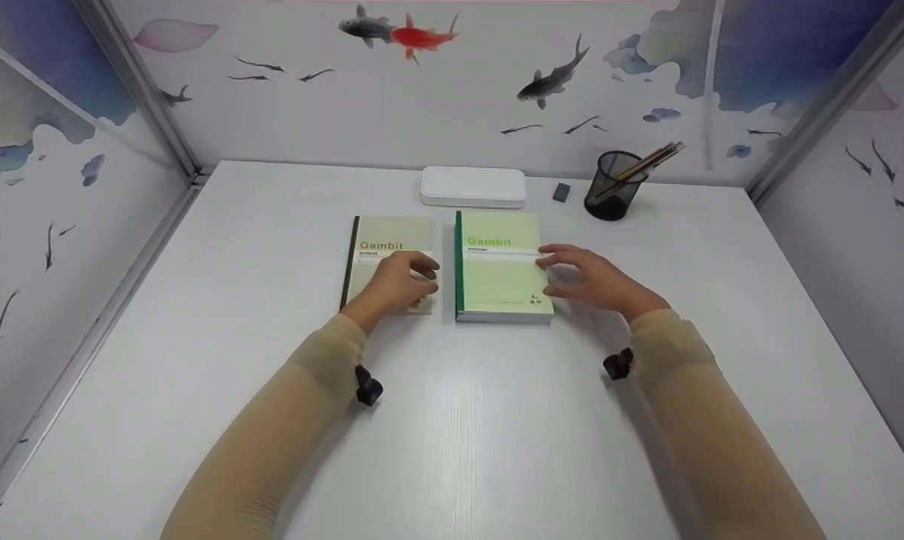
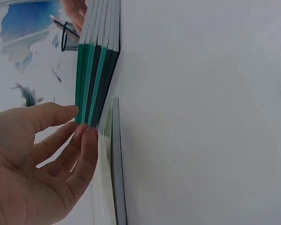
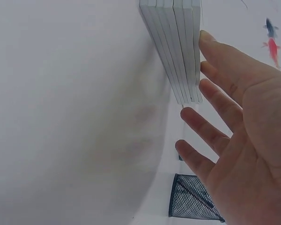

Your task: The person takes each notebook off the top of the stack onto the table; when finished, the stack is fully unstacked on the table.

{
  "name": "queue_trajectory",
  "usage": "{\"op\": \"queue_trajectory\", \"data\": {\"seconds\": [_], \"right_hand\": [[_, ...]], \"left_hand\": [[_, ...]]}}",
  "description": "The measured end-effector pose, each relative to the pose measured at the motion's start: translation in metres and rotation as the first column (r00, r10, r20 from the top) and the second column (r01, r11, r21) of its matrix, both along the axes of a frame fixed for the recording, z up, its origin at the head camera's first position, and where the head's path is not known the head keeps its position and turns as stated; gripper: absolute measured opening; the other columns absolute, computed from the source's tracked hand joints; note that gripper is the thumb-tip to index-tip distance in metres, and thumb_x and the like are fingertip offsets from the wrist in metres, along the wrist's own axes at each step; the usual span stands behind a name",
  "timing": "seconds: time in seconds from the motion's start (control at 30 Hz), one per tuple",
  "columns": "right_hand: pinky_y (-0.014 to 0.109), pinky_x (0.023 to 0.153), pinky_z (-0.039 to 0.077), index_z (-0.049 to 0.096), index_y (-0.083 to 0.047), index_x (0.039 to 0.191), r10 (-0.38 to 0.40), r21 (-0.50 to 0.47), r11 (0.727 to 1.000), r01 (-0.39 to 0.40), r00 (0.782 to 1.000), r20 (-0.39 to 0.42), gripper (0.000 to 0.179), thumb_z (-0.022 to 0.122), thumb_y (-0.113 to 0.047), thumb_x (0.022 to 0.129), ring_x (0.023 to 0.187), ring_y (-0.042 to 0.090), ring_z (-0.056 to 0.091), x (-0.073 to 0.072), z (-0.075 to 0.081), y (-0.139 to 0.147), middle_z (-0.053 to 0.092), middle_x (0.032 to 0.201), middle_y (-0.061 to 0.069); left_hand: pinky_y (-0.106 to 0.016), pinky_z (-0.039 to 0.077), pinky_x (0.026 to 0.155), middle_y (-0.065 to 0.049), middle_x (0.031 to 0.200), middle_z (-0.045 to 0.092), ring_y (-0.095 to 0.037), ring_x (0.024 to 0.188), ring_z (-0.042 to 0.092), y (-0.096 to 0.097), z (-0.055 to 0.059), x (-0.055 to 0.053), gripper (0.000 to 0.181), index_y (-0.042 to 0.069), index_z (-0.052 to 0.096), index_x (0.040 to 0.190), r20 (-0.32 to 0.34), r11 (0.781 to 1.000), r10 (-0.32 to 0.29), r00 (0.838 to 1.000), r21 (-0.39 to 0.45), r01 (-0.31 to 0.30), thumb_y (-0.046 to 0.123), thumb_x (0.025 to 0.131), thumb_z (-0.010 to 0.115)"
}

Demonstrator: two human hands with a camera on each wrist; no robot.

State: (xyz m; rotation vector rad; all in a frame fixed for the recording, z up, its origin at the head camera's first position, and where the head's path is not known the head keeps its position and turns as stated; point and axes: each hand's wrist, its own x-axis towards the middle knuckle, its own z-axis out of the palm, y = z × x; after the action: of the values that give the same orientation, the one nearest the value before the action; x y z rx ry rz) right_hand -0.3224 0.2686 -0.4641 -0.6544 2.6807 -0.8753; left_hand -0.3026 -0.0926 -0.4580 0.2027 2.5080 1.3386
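Note:
A neat stack of several notebooks with a pale green one (image 1: 500, 277) on top lies in the middle of the table. Its spines (image 2: 90, 79), green and dark, face my left hand. Left of the stack lies a single beige notebook (image 1: 391, 231) with a dark spine. Over that notebook is my left hand (image 1: 397, 283), fingers loosely bent toward the stack, nothing held. My right hand (image 1: 594, 279) is spread at the stack's right edge, fingertips at the page side (image 3: 175, 51). Whether those fingertips actually touch the notebooks I cannot tell.
Behind the notebooks sits a white case (image 1: 473, 187). To its right are a small dark block (image 1: 562, 193) and a black mesh pen holder (image 1: 611, 199) with several pencils (image 1: 650, 161). Panels painted with fish enclose the table (image 1: 452, 450) on three sides.

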Motion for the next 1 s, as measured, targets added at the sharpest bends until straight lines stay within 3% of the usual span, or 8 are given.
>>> {"op": "queue_trajectory", "data": {"seconds": [0.13,0.33,0.57,0.8,1.0], "right_hand": [[0.057,0.128,0.018,0.061,-0.016,0.143,-0.009,-0.006,1.000,0.009,1.000,-0.007,0.052,0.077,-0.028,0.094,0.158,0.030,0.025,-0.001,0.001,0.000,0.041,0.164,0.002],[0.056,0.128,0.019,0.061,-0.019,0.143,-0.038,-0.020,0.999,0.038,0.999,0.010,0.054,0.079,-0.029,0.093,0.158,0.028,0.026,-0.001,0.000,0.001,0.042,0.164,-0.001],[0.058,0.128,0.019,0.062,-0.020,0.143,-0.046,-0.016,0.999,0.046,0.999,0.015,0.053,0.078,-0.030,0.093,0.158,0.028,0.025,0.001,0.001,-0.001,0.041,0.164,-0.002],[0.056,0.128,0.021,0.064,-0.021,0.140,-0.058,-0.041,0.997,0.058,0.998,-0.009,0.051,0.079,-0.029,0.092,0.157,0.026,0.028,0.003,0.003,0.001,0.043,0.162,-0.004],[0.057,0.128,0.021,0.065,-0.022,0.140,-0.066,-0.056,0.996,0.066,0.998,0.005,0.051,0.080,-0.032,0.092,0.157,0.026,0.028,0.003,-0.001,0.001,0.043,0.163,-0.004]], "left_hand": [[-0.031,0.060,0.081,-0.009,0.123,0.066,-0.024,0.101,0.070,0.017,0.001,-0.002,0.041,0.004,0.062,0.135,0.053,0.997,-0.003,0.999,0.081,-0.001,0.016,0.097,0.071],[-0.035,0.061,0.087,-0.008,0.123,0.064,-0.023,0.102,0.072,0.030,0.001,-0.006,0.055,0.008,0.055,0.142,0.129,0.991,0.023,0.991,0.128,-0.039,0.023,0.094,0.076],[-0.033,0.061,0.089,-0.010,0.123,0.065,-0.022,0.102,0.072,0.033,-0.004,-0.010,0.057,0.007,0.055,0.140,0.159,0.984,0.051,0.986,0.159,-0.077,0.016,0.089,0.081],[-0.034,0.061,0.089,-0.014,0.128,0.065,-0.024,0.106,0.071,0.031,-0.006,-0.015,0.056,0.005,0.055,0.142,0.209,0.966,0.028,0.977,0.244,-0.080,0.009,0.090,0.078],[-0.033,0.061,0.089,-0.012,0.130,0.066,-0.021,0.104,0.072,0.028,-0.006,-0.017,0.056,0.004,0.057,0.143,0.253,0.969,0.038,0.967,0.225,-0.097,0.008,0.091,0.077]]}}
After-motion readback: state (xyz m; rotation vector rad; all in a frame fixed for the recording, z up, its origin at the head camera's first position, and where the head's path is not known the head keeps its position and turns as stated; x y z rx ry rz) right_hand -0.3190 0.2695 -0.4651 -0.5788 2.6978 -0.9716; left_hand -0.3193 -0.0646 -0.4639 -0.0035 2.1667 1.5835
